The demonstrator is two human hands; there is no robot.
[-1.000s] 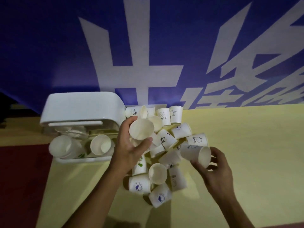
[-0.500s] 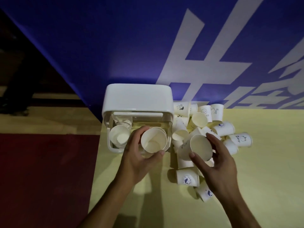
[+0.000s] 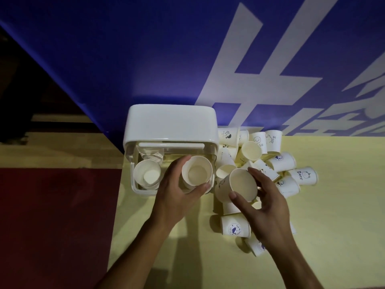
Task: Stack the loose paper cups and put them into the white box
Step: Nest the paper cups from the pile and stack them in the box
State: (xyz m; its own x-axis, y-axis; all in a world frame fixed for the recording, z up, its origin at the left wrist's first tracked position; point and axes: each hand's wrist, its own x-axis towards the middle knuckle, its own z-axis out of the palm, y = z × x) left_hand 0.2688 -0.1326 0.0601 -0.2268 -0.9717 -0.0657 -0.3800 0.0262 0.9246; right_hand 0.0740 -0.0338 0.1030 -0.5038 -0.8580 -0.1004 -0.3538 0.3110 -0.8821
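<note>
Head view: cup [image 3: 196,173] inside left grip [image 3: 179,197].

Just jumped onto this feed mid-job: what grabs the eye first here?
Two hands over a yellow table: the left hand holds a cup over the open white box, the right hand grips another cup. A heap of loose cups sprawls right of the box, below a big blue banner.

The left hand [image 3: 177,197] hides the white box [image 3: 133,184] front-right corner.
</note>
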